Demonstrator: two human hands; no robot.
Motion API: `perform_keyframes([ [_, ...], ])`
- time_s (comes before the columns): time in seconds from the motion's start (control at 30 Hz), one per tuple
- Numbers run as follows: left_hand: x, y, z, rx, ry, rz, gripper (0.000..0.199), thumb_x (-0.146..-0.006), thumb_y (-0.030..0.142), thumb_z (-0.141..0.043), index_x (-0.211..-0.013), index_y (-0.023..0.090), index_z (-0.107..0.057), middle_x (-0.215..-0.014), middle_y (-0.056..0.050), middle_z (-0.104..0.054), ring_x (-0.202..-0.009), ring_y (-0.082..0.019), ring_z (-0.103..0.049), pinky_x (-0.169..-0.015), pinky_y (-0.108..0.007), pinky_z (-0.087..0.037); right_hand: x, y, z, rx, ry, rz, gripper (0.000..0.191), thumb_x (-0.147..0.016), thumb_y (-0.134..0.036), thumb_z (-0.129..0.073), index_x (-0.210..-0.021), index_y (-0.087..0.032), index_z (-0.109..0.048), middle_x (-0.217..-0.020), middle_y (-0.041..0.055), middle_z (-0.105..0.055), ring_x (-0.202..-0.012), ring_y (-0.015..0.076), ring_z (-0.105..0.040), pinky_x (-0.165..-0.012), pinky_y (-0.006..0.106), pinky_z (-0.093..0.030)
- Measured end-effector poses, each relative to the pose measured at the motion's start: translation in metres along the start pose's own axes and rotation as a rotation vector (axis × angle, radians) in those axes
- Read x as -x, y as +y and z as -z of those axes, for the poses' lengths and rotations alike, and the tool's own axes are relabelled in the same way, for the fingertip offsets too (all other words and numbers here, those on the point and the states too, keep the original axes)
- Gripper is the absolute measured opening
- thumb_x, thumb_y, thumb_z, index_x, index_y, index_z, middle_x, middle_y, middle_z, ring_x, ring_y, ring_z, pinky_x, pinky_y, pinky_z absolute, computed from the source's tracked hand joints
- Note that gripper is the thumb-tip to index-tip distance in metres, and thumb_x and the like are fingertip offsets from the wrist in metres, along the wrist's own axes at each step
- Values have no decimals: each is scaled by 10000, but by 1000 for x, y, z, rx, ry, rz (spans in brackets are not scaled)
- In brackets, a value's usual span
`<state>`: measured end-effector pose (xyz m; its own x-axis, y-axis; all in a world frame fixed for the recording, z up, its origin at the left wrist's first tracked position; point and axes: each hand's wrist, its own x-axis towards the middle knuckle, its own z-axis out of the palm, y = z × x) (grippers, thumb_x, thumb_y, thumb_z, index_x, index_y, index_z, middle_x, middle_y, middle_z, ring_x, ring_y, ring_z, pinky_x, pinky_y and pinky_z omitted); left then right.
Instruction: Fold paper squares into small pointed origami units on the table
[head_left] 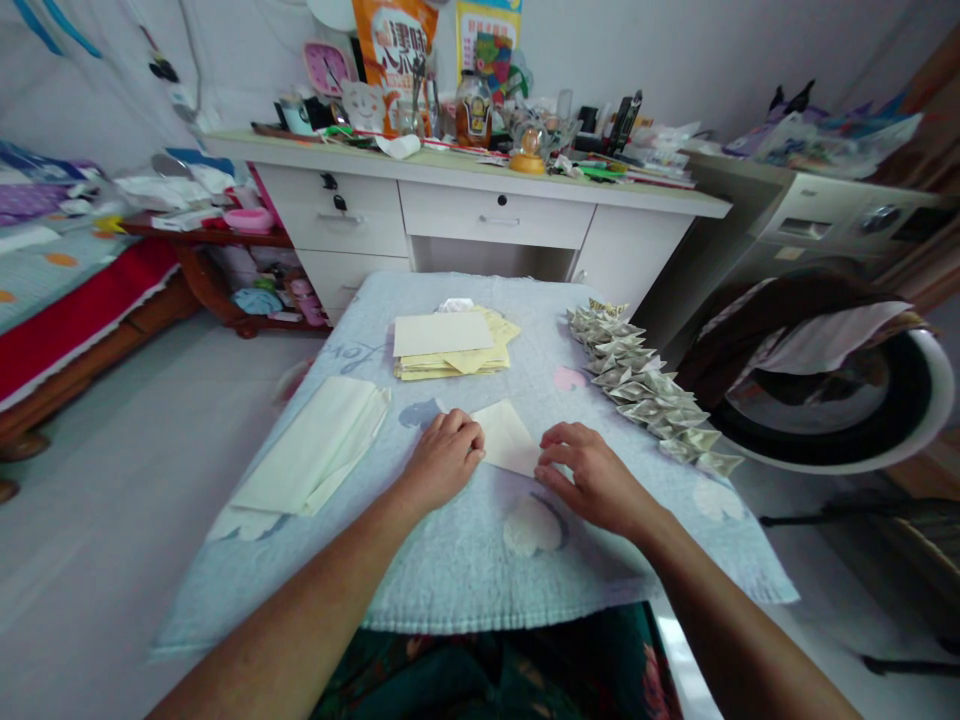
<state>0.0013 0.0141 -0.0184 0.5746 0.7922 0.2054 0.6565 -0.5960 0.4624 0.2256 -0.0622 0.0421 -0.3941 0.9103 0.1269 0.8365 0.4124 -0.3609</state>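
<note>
"Small flat cream paper piece point(508, 437), where's it lying?"

"On the pale blue patterned cloth point(465, 580), just on the near side of the rectangular yellow paper stack point(450, 364)."

"Fingers?"

"Left hand point(448, 450) is curling its fingers over the piece's left end, right hand point(583, 470) is bending its fingers loosely at the right corner; can't tell whether either is pinching."

"Around?"

"Long folded whitish paper bundle point(315, 445) is lying left of the stack; grey pointed folded-paper row point(645, 385) is sitting right."
</note>
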Motion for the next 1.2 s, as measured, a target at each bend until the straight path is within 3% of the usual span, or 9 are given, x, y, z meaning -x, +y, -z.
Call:
perform_keyframes([
  [0.07, 0, 1, 1, 11, 3, -12, 42, -819, 178, -544, -840, 196, -576, -955, -42, -514, -935, -211, -483, -861, -359, -400, -24, 6, -3, -16, 41, -36, 223, -902, -277, -518, -1048, -165, -645, -1076, 103, -617, -994, 218, -526, -899, 371, -390],
  [0.17, 1, 1, 2, 33, 16, -47, 48, -818, 169, -541, -830, 195, -579, -952, -41, -520, -935, -210, -494, -860, -360, -408, -60, 14, -19, 50, 38, -94, 520, -829, -264, -585, -1321, -139, -472, -1316, 138, -512, -1181, 274, -425, -980, 426, -328],
  [0.27, 1, -1, 3, 60, 37, -66, 55, -805, 157, -546, -828, 196, -576, -943, -40, -524, -935, -211, -506, -854, -362, -421, -84, 21, -36, 63, -21, -118, 623, -801, -207, -558, -1395, -139, -384, -1373, 131, -464, -1237, 284, -361, -1008, 435, -287],
  [0.43, -1, -4, 1, 81, 114, -34, 201, -745, 170, -624, -932, 205, -561, -1001, -45, -524, -996, -235, -510, -900, -401, -424, -91, 23, -43, 89, -58, -94, 530, -767, -211, -562, -1294, -192, -515, -1210, 112, -529, -1130, 277, -404, -968, 432, -291],
  [0.6, -3, -7, -2, 127, 252, 29, 684, -670, 182, -692, -1283, 205, -387, -1238, -106, -463, -1198, -284, -431, -1021, -466, -359, -91, 24, -41, 37, -3, -147, 298, -759, -229, -569, -1047, -189, -636, -1035, 94, -540, -1007, 252, -443, -872, 385, -345],
  [0.73, -4, -7, -4, 343, 242, 111, 865, -682, 210, -691, -1405, 226, -216, -1242, -113, -490, -1175, -263, -482, -1024, -470, -361, -92, 29, -37, -204, 79, -142, 104, -724, -163, -528, -803, -161, -595, -854, 32, -552, -831, 173, -486, -767, 295, -377],
  [0.83, -7, -7, -2, 634, 201, 182, 780, -744, 247, -642, -1398, 227, -218, -1128, -80, -565, -999, -202, -590, -924, -405, -446, -89, 31, -35, -528, 112, -177, 41, -725, -196, -513, -754, -173, -529, -708, -25, -518, -676, 128, -470, -637, 244, -371],
  [1.0, -11, -5, 5, 1058, 229, 331, 553, -738, 301, -648, -1224, 176, -416, -884, -18, -614, -712, -135, -627, -671, -262, -484, -77, 21, -38, -958, 135, -288, 148, -723, -298, -574, -770, -188, -486, -646, -51, -498, -580, 104, -450, -534, 214, -363],
  [1.2, -9, -2, 11, 1205, 220, 347, 501, -704, 283, -694, -1128, 188, -444, -767, 17, -641, -626, -128, -624, -581, -222, -456, -61, 2, -30, -1218, 43, -301, 268, -642, -265, -649, -843, -194, -487, -734, -31, -585, -656, 125, -543, -579, 222, -419],
])
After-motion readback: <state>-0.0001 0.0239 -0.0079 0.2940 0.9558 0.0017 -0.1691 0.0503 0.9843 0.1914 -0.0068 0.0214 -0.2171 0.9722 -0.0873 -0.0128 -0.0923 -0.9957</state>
